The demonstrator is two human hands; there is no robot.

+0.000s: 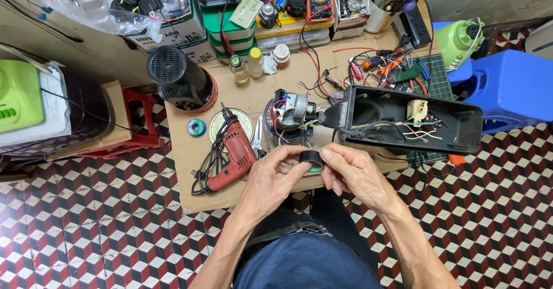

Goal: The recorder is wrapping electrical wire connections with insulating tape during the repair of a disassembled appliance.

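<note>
Left hand (pixel 271 176) and right hand (pixel 351 174) gripping black tape roll (pixel 311 159) together, likely picking free end; open black housing (pixel 412 122) wires lying exposed beyond.

1. You worked under even, bright, diffuse light; nothing looked dim.
2. Shadows were soft and short: your hands threw only a faint one onto the cardboard work surface (pixel 242 96).
3. Glare showed on the clear plastic bag (pixel 86 1) at eleven o'clock.
4. The wide lens bent the floor tiles (pixel 86 208) toward seven and five o'clock.
5. Focus held sharp at the centre; the far clutter at twelve o'clock was slightly softer.
</note>
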